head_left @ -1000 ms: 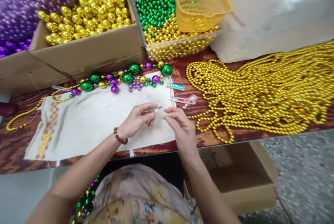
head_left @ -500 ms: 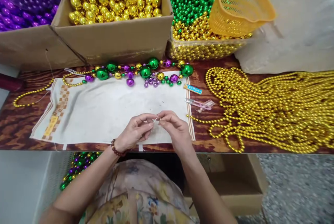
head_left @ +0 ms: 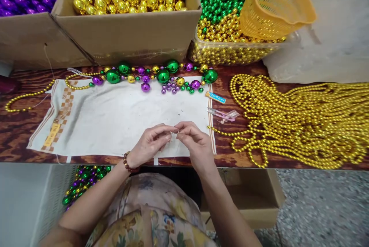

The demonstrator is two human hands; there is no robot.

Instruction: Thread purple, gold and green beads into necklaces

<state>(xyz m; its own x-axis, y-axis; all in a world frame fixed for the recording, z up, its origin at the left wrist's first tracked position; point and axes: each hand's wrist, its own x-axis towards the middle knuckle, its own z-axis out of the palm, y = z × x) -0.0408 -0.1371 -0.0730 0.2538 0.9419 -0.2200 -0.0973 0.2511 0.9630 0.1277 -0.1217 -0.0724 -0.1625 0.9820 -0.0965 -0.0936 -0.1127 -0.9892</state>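
Over the white towel (head_left: 115, 116), my left hand (head_left: 151, 141) and my right hand (head_left: 196, 143) meet fingertip to fingertip. Both are closed in a pinch on a thin pale strand (head_left: 178, 131), mostly hidden by the fingers; I cannot tell whether it is thread or wire. Along the towel's far edge lies a garland of green, purple and gold beads (head_left: 163, 76). Close to my right hand, one end of a gold bead string (head_left: 221, 131) rests on the towel's right border. Thread snips (head_left: 221, 114) with a pink handle lie beyond it.
Gold bead strands (head_left: 294, 120) are heaped on the right of the wooden table. A cardboard box (head_left: 123, 33) of large gold beads stands behind the towel. Right of it, an orange basket (head_left: 276, 9) tilts on a clear bin (head_left: 230, 53). A small blue-and-orange stick-shaped item (head_left: 216, 97) lies near the snips.
My fingertips have drawn slightly closer together, and less of the pale strand shows between them. The view has shifted a little; the things on the table stay where they were.
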